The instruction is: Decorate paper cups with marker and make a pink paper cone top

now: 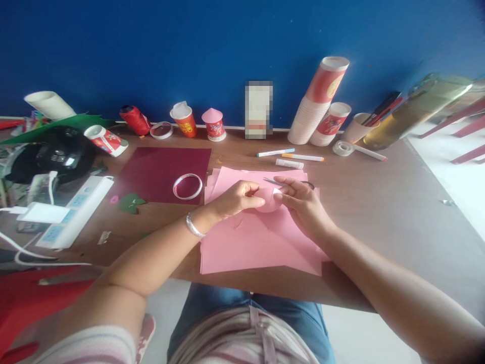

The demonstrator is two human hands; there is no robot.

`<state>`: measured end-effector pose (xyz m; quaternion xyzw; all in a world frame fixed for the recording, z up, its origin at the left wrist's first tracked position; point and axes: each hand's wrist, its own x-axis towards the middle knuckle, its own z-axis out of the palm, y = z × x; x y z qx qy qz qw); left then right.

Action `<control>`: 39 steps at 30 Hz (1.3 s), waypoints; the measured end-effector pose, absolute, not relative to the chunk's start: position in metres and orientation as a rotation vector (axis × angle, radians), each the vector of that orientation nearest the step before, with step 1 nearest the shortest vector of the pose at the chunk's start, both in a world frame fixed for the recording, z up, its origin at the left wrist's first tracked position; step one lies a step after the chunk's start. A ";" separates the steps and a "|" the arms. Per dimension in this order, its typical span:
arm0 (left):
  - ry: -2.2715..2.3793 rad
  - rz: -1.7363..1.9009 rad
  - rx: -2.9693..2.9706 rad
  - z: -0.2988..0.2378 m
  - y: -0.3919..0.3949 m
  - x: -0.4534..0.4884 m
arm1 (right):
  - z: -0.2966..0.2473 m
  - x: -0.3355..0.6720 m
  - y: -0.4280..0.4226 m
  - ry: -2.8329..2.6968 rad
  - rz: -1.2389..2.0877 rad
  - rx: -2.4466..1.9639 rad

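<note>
A small pink paper piece (268, 200), rounded along its lower edge, is held between my two hands. My left hand (242, 197) pinches its left side between thumb and fingers. On its right side my right hand (301, 199) closes thumb and fingers near a small white bit, perhaps tape. Beneath both hands lies a stack of pink paper sheets (261, 247). Scissors (309, 185) rest at the stack's top edge, partly hidden behind my right hand. Left of the stack, a white ring (187, 187) lies on a dark red sheet (162, 167).
Along the blue wall stand a paper cup with a pink cone top (214, 124), an orange cup (185, 121), stacked paper cups (312, 108) and a bottle (411, 114). Markers (303, 157) and a tape roll (343, 147) lie behind the paper. A power strip (78, 210) is left.
</note>
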<state>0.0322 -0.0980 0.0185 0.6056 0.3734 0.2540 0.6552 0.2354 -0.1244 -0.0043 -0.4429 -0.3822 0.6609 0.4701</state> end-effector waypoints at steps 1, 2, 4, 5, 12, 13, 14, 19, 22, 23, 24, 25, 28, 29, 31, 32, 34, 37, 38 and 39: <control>0.827 0.588 1.371 0.018 -0.097 0.030 | -0.004 0.235 -0.125 -0.933 1.630 -1.080; 0.816 0.606 1.374 0.018 -0.096 0.029 | -0.004 0.235 -0.125 -0.927 1.644 -1.072; 0.834 0.651 1.398 0.019 -0.095 0.027 | -0.004 0.235 -0.125 -0.926 1.672 -1.055; 0.850 0.668 1.411 0.019 -0.095 0.027 | -0.005 0.235 -0.125 -0.935 1.682 -1.049; 0.869 0.672 1.404 0.021 -0.096 0.032 | -0.010 0.235 -0.124 -1.065 1.711 -1.020; 0.865 0.669 1.390 0.021 -0.096 0.032 | -0.011 0.235 -0.124 -1.075 1.711 -1.018; 0.861 0.668 1.370 0.020 -0.095 0.033 | -0.011 0.235 -0.124 -1.084 1.707 -1.018; 0.847 0.665 1.304 0.015 -0.094 0.032 | -0.014 0.236 -0.125 -1.137 1.675 -1.024; 0.841 0.663 1.298 0.014 -0.094 0.032 | -0.015 0.237 -0.125 -1.164 1.657 -1.022; 0.842 0.662 1.297 0.014 -0.095 0.033 | -0.015 0.237 -0.125 -1.171 1.654 -1.021; 0.843 0.660 1.298 0.015 -0.095 0.033 | -0.015 0.237 -0.124 -1.178 1.651 -1.020; 0.842 0.657 1.300 0.015 -0.095 0.033 | -0.015 0.237 -0.124 -1.185 1.649 -1.020; 0.845 0.652 1.307 0.017 -0.096 0.034 | -0.016 0.237 -0.124 -1.207 1.640 -1.030; 0.846 0.649 1.308 0.016 -0.096 0.034 | -0.016 0.238 -0.124 -1.216 1.635 -1.034; 0.851 0.647 1.312 0.016 -0.097 0.035 | -0.016 0.238 -0.125 -1.236 1.623 -1.043; 0.854 0.647 1.316 0.015 -0.097 0.035 | -0.016 0.238 -0.125 -1.244 1.618 -1.046; 0.863 0.650 1.327 0.014 -0.096 0.035 | -0.015 0.238 -0.126 -1.257 1.612 -1.054; 0.889 0.652 1.350 0.015 -0.096 0.035 | -0.013 0.237 -0.126 -1.265 1.603 -1.079; 0.899 0.654 1.362 0.016 -0.096 0.035 | -0.013 0.237 -0.125 -1.267 1.599 -1.088; 0.908 0.658 1.377 0.016 -0.096 0.034 | -0.013 0.237 -0.125 -1.267 1.595 -1.094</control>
